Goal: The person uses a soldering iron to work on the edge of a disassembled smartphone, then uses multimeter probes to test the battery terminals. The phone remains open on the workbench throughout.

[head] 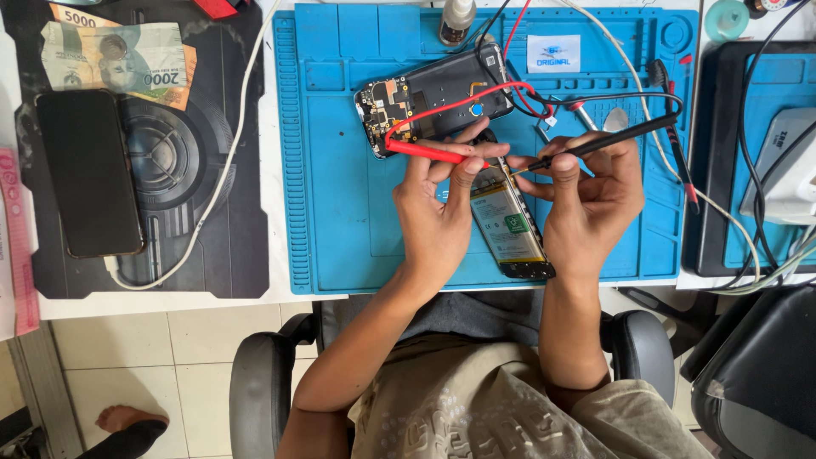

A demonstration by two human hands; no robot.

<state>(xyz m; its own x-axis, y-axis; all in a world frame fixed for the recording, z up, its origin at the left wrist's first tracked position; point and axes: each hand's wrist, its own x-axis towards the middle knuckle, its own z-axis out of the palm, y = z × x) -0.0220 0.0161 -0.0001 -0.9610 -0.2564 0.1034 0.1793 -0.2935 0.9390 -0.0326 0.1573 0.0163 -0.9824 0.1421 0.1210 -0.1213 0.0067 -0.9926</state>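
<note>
Flat phone battery with a white and green label (508, 228) lies on the blue silicone work mat (340, 212), between both hands. Left hand (438, 217) pinches the thin red test probe (425, 152); right hand (595, 200) pinches the thin black test probe (608, 140), tip touching the battery top. Behind them rests an opened black phone with bare circuit board (438, 98). Far left, 2 banknotes (119, 55) lie above a dark smartphone (89, 174).

The blue mat (340, 212) looks like matt rubber. The red probe (421, 150) is smooth plastic. The dark phone (89, 174) at left has glossy glass.
</note>
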